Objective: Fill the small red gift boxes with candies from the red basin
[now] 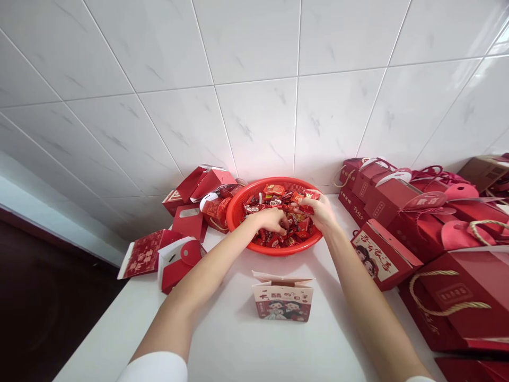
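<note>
A round red plastic basket [284, 250] stands against the wall, filled with wrapped candies [273, 201], mostly red. Inside it, my left hand [272, 220] reaches down onto the candies with its fingers bent; whatever lies under the fingertips is hidden. At the basket's right side, my right hand [320, 211] has its fingers closed around red-wrapped candies [310, 195]. Nearer to me, between my forearms, a small pink and red paper box [283, 302] with two cartoon figures stands upright, its top flaps open.
Red folded and partly open boxes [189, 223] lie left of the basket. Many red gift boxes with rope handles [449, 292] crowd the right side. The white table [238, 345] meets a tiled wall [258, 127] behind; its left edge borders a dark area.
</note>
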The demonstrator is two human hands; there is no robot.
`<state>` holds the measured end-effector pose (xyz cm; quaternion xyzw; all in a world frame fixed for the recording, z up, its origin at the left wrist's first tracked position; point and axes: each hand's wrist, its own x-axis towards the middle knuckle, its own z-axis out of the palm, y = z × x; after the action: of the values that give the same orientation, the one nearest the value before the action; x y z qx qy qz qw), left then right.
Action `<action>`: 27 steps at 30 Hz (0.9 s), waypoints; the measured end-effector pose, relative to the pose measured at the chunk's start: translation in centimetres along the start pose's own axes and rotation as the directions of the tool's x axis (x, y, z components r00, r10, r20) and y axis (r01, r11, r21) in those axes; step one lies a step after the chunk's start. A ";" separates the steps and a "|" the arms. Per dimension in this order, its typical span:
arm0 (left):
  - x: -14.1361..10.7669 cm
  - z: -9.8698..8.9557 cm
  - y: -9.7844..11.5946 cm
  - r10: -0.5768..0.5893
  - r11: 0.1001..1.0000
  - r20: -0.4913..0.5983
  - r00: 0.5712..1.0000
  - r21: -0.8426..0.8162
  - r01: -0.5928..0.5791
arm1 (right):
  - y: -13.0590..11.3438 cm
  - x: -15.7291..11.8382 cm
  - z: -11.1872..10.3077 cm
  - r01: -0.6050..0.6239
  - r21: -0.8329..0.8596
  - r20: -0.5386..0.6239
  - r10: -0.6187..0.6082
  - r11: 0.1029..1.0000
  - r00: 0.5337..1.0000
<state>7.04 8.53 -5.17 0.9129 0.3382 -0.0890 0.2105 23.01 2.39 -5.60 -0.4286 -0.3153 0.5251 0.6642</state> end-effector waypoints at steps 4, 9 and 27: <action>0.0 0.1 -0.1 0.015 1.000 0.009 1.000 -0.009 -0.015 | -0.2 -0.1 0.1 -0.028 -0.016 0.008 0.028 0.999 1.000; -0.3 -0.1 1.0 0.037 0.994 0.083 0.996 0.102 -0.045 | -0.5 -0.3 0.1 -0.044 -0.020 0.030 0.045 0.999 0.999; 0.5 0.3 0.8 0.093 0.989 0.102 0.990 0.105 -0.104 | -0.3 -0.2 0.0 -0.058 0.002 0.023 0.058 0.998 0.998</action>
<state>7.95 8.15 -5.38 0.9333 0.2767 -0.1414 0.1801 23.09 2.20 -5.31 -0.4306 -0.3096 0.5493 0.6457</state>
